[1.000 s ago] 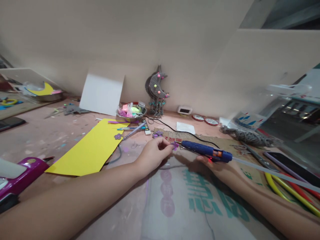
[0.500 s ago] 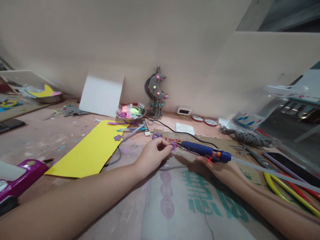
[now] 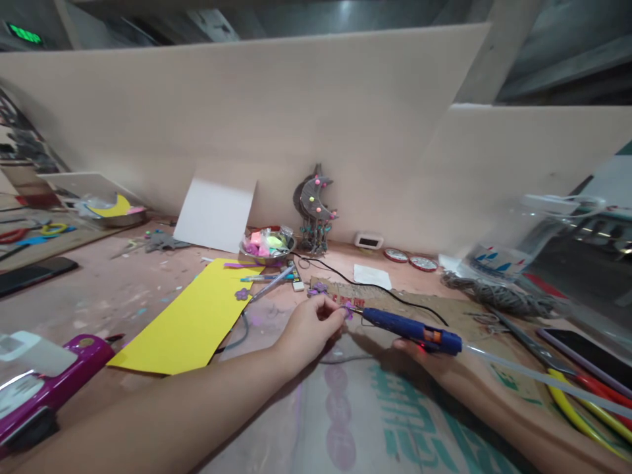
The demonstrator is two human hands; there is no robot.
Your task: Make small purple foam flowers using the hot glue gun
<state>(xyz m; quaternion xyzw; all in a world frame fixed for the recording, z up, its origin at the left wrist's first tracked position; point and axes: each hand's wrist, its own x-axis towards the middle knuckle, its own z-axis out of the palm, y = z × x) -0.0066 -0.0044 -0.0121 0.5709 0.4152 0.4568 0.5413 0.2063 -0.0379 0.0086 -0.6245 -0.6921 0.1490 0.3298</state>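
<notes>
My left hand (image 3: 313, 329) pinches a small purple flower (image 3: 349, 312) between thumb and fingertips. In my right hand (image 3: 419, 355) is a blue hot glue gun (image 3: 407, 327), gripped from below, with a red light glowing on it. Its nozzle points left and is at the flower; whether the two touch I cannot tell. A long clear glue stick (image 3: 523, 374) sticks out of the gun's back end. Just behind my left fingers lie more purple flowers (image 3: 318, 288). Another purple flower (image 3: 241, 294) rests on the yellow sheet (image 3: 182, 322).
A bowl (image 3: 266, 253) of colourful clay packets and a grey moon ornament (image 3: 316, 204) stand at the back. Scissors (image 3: 533, 342), a phone (image 3: 587, 355) and grey yarn (image 3: 503, 296) lie right. A magenta tool (image 3: 64, 382) sits left. A black cord (image 3: 365, 283) runs behind the gun.
The camera has tilted upward, so everything appears lower in the picture. Both hands keep their holds on the flower and the glue gun, with the nozzle still at the flower.
</notes>
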